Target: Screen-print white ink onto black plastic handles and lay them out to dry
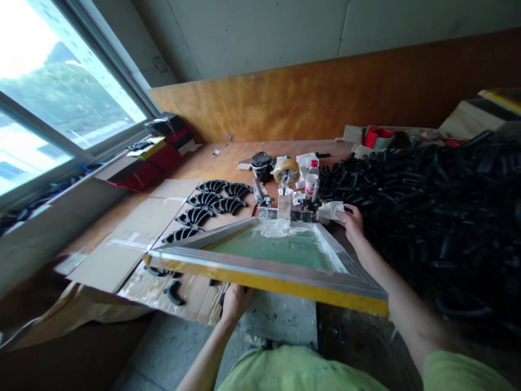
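A silk-screen printing frame (264, 276) with a yellow-taped edge and green mesh (272, 247) is tilted up off the table. Its far side is fixed in metal hinge clamps (285, 213). My left hand (236, 304) grips the near edge from below. My right hand (350, 224) pinches a crumpled white cloth (330, 210) beside the clamps. Whitish paste is smeared across the far end of the mesh. Several curved black rubber pieces (209, 209) lie in rows on flattened cardboard (138, 231), and the frame hides part of that cardboard.
A large heap of black curved pieces (423, 217) rises right of my right arm. Behind the clamps stand a tape roll (286, 171), a black jar (261, 166) and a small bottle (311, 179) on the wooden table (220, 163). A window (61, 98) lies left.
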`<action>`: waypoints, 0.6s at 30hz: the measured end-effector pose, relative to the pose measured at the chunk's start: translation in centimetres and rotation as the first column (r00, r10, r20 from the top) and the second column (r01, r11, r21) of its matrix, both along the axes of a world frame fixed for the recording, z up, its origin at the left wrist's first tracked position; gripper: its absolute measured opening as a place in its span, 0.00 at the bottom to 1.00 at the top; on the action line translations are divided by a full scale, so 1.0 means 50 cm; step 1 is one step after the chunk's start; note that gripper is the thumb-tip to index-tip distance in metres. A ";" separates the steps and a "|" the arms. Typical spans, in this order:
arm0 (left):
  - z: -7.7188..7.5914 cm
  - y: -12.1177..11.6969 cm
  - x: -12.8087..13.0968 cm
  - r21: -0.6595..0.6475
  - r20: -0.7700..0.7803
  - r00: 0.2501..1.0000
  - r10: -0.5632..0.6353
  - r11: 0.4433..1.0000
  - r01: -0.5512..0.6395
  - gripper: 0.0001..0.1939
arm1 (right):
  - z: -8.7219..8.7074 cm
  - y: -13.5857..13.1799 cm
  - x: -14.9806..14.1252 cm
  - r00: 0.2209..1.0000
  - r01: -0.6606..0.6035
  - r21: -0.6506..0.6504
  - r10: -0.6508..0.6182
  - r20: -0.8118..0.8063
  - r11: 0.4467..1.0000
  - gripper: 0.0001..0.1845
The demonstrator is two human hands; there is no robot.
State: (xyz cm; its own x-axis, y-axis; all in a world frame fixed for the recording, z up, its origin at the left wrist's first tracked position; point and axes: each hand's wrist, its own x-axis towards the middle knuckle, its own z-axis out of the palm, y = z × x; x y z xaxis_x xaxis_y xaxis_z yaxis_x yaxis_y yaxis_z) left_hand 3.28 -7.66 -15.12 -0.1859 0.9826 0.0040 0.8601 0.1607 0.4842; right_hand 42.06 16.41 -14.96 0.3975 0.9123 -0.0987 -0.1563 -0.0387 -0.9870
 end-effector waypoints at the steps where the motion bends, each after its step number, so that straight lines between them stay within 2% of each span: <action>1: 0.004 0.000 -0.001 -0.015 -0.004 1.000 -0.027 1.000 0.027 0.08 | 0.014 -0.038 0.013 1.000 0.012 -0.001 -0.012 -0.028 1.000 0.29; 3: 0.015 -0.005 -0.001 -0.055 -0.031 0.996 -0.083 0.995 0.081 0.08 | 0.034 -0.115 0.028 1.000 0.020 -0.012 -0.020 -0.005 1.000 0.28; 6: 0.028 -0.025 -0.003 -0.091 -0.074 0.985 -0.153 0.985 0.146 0.09 | 0.042 -0.227 0.022 0.995 0.044 -0.007 -0.043 0.086 0.999 0.25; 9: 0.031 -0.044 -0.009 -0.075 -0.078 0.973 -0.217 0.975 0.211 0.11 | 0.046 -0.319 -0.023 0.989 0.041 -0.025 -0.037 0.144 0.999 0.26; 11: 0.030 -0.052 -0.014 -0.032 -0.060 0.973 -0.224 0.974 0.222 0.15 | 0.052 -0.361 -0.064 0.982 -0.054 -0.097 0.070 0.177 0.994 0.25; 13: 0.030 -0.055 -0.021 0.019 -0.031 0.976 -0.216 0.976 0.216 0.17 | 0.057 -0.384 -0.101 0.959 -0.177 -0.176 0.210 0.188 0.968 0.24; 15: 0.031 -0.054 -0.027 0.053 -0.002 0.976 -0.219 0.974 0.218 0.16 | 0.057 -0.383 -0.117 0.950 -0.216 -0.203 0.253 0.181 0.955 0.24; 18: 0.029 -0.053 -0.035 0.073 0.031 0.974 -0.225 0.972 0.222 0.15 | 0.046 -0.342 -0.086 0.965 -0.081 -0.127 0.109 0.239 0.989 0.25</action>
State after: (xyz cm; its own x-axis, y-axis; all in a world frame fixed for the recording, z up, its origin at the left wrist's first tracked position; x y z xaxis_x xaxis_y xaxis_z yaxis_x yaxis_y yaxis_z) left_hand 1.55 -10.29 -13.69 0.0369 0.9969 0.0699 0.8506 -0.0681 0.5213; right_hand 37.78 -0.67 -12.66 0.3347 0.9352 -0.1162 0.0988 -0.1574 -0.9826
